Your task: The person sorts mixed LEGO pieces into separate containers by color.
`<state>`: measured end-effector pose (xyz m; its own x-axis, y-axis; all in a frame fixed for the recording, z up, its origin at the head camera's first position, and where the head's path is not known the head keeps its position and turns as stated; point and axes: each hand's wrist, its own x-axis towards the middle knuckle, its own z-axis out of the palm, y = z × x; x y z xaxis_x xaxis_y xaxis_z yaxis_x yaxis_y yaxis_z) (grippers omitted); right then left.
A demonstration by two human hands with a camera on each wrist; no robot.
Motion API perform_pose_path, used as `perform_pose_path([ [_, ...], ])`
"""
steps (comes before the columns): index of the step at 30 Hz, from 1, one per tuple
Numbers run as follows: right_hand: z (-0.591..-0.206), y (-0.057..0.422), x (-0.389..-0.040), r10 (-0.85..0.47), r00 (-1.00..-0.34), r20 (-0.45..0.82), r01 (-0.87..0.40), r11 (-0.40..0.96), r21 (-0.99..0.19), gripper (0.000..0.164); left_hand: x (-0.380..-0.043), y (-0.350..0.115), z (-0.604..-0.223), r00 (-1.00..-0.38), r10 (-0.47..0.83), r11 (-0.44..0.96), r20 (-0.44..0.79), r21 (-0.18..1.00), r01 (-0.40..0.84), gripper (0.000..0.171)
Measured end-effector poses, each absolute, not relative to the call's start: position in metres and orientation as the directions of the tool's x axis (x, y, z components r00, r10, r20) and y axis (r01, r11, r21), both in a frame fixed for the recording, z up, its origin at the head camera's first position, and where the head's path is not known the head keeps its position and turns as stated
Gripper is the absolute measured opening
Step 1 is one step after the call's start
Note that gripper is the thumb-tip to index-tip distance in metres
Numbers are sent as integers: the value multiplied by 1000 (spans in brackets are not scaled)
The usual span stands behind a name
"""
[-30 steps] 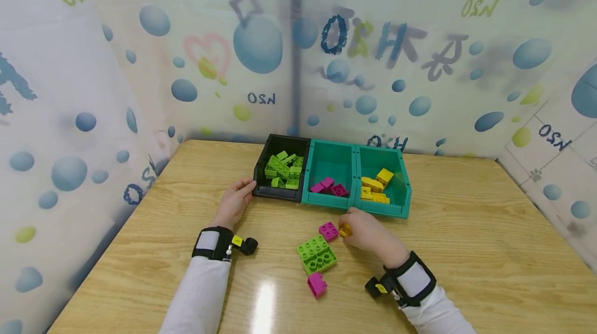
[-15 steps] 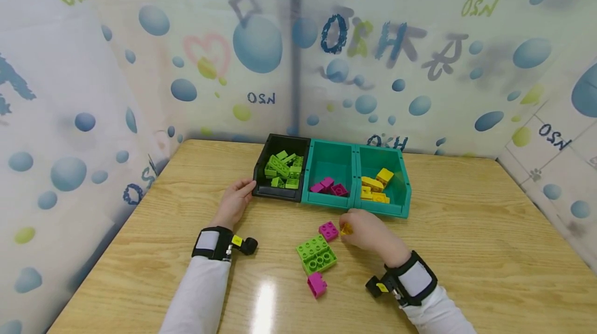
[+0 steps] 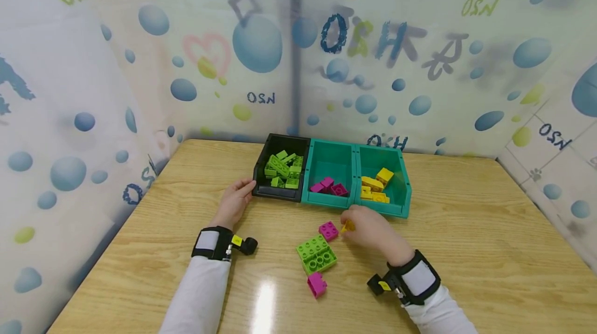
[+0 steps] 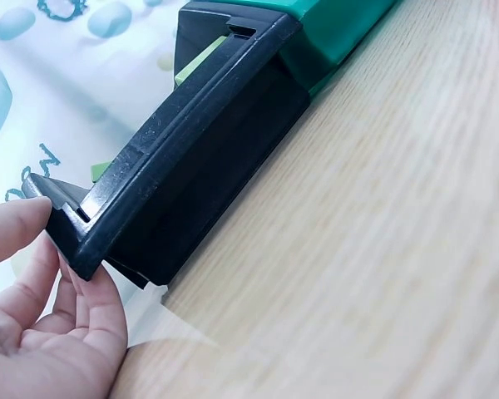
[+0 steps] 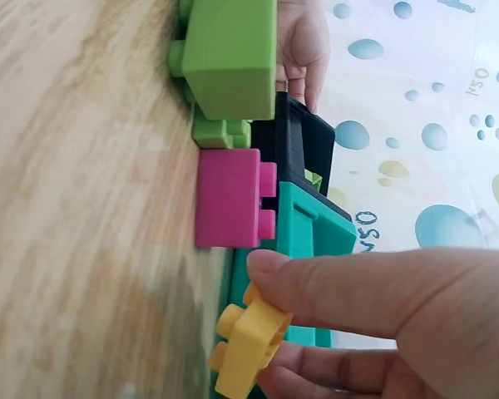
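Note:
My right hand (image 3: pixel 369 226) pinches a yellow toy brick (image 5: pixel 254 345) between thumb and fingers, just in front of the teal bins. In the right wrist view the brick is tilted, its studs facing the table. Close to its left a magenta brick (image 3: pixel 328 231) rests on the wood, beside green bricks (image 3: pixel 316 254). Another magenta brick (image 3: pixel 317 285) lies nearer the front. At the far left, my left hand (image 3: pixel 231 203) grips the front corner of a black bin (image 4: pixel 191 158), thumb above and fingers below. That bin holds several green bricks (image 3: pixel 282 167).
Joined to the black bin are two teal bins. The middle one (image 3: pixel 330 160) contains magenta bricks (image 3: pixel 329 186), the right one (image 3: pixel 396 155) yellow bricks (image 3: pixel 374 187). A patterned sheet (image 3: pixel 261 116) hangs behind the wooden table (image 3: pixel 466 230).
The yellow brick has turned a little in my right hand, and that wrist has shifted slightly right. My left hand and the loose bricks stay in place.

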<state>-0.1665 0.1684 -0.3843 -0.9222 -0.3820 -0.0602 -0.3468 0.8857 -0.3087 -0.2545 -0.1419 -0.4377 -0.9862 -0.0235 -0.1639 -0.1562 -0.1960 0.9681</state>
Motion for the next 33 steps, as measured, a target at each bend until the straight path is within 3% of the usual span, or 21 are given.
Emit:
perform_pose_path([
  [13, -369, 185, -169, -401, -912, 89, -400, 818, -413, 19, -256, -142, -440, -984, -24, -167, -176, 971, -170, 17],
  [27, -359, 189, -168, -332, -879, 343, -467, 746, -474, 24, -256, -142, -440, -985, -22, -200, -173, 966, -165, 9],
  [33, -360, 192, -170, -287, -810, 511, -547, 685, -482, 26, -256, -142, -439, -984, -22, -191, -178, 967, -171, 10],
])
